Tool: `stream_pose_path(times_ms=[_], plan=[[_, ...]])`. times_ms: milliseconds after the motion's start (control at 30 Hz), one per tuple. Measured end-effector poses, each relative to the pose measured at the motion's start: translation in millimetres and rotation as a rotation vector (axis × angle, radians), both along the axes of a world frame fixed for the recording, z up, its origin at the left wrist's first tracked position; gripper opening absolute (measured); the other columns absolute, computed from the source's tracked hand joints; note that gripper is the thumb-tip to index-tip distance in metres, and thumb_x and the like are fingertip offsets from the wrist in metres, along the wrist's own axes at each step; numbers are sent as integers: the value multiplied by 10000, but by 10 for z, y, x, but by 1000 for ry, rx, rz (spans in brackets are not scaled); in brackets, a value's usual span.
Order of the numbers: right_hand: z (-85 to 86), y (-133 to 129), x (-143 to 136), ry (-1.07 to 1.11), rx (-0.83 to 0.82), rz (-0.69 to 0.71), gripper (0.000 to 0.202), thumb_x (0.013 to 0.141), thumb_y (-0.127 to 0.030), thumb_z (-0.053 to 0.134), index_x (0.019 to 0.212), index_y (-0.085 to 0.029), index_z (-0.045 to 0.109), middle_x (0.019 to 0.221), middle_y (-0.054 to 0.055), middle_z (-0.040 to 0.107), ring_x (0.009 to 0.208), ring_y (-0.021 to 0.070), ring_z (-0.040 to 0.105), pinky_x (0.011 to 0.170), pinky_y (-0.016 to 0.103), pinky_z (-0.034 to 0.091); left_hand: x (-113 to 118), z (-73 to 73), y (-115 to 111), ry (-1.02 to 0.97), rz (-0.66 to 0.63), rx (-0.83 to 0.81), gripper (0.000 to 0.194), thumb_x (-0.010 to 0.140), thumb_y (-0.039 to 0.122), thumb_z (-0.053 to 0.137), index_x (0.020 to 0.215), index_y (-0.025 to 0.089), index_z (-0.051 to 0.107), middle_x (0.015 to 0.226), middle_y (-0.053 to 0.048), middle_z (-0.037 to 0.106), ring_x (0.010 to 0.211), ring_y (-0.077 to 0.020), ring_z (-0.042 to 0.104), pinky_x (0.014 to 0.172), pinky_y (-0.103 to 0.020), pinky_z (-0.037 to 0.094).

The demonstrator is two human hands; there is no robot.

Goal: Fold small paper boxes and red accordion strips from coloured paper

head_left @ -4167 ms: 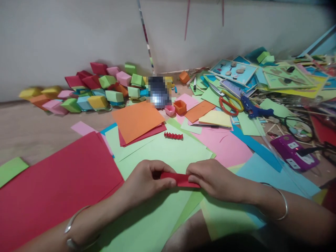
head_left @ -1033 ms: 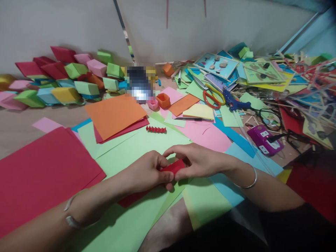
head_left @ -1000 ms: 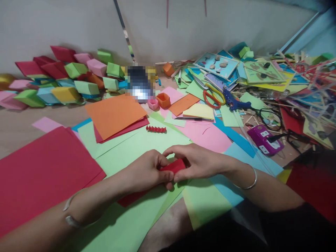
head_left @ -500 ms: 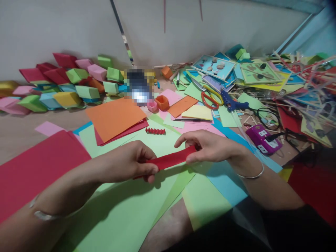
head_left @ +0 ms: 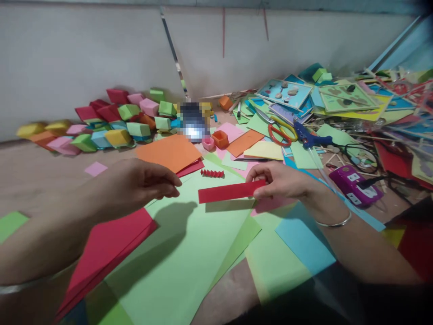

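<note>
Your left hand (head_left: pixel 145 180), left of centre, held its fingertips slightly apart from the thumb, gripping nothing visible. Your right hand (head_left: pixel 282 180), right of centre, pinched 1 red strip (head_left: pixel 225 192) mid-frame, still unpleated; above, 1 red zigzag piece (head_left: pixel 212 173) looked fully pleated.

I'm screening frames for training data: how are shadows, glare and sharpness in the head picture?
Head view: the left hand throws a broad shadow on the pale green sheet, the red strip a narrow one; same view: pixelation masks a dark object, whose bright patch may be glare; same view: the left forearm looks soft.
</note>
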State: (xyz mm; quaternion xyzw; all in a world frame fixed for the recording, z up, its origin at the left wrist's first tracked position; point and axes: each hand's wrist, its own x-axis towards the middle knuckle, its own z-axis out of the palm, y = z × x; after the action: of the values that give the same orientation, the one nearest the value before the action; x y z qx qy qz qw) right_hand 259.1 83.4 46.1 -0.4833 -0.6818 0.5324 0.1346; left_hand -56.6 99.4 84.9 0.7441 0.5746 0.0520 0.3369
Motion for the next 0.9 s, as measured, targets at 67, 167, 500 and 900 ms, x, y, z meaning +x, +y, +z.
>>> stream_pose_path(times_ms=[67, 167, 500, 900], plan=[[-38, -2, -29, 34, -23, -25, 241, 691, -232, 731, 903, -162, 637, 729, -25, 599, 600, 87, 545, 519, 195, 423, -10, -78, -85, -53, 39, 98, 337, 763, 518, 583, 919, 266, 744, 810, -36, 785, 703, -215, 690, 618, -264, 516], [-99, -19, -100, 87, -48, -45, 264, 679, -250, 754, 902, -161, 644, 721, -34, 578, 587, 80, 536, 496, 187, 423, 71, -251, -275, -58, -15, 227, 454, 789, 597, 579, 1052, 249, 704, 1022, -82, 765, 769, -242, 681, 647, -309, 508], [-261, -67, -229, 22, 90, -34, 290, 765, -240, 711, 1034, -157, 640, 745, 4, 656, 636, 139, 645, 557, 241, 527, 192, -533, -393, 101, -316, 761, 227, 921, 268, 502, 836, 196, 699, 757, -64, 731, 687, -220, 643, 620, -320, 441], [-349, -292, -396, -448, 1445, 262, 177, 944, -106, 512, 905, -174, 671, 732, 25, 610, 711, 164, 469, 618, 312, 327, 347, -646, -620, 384, -473, 533, 304, 769, -29, 450, 835, 158, 680, 799, -67, 672, 692, -252, 633, 550, -347, 461]])
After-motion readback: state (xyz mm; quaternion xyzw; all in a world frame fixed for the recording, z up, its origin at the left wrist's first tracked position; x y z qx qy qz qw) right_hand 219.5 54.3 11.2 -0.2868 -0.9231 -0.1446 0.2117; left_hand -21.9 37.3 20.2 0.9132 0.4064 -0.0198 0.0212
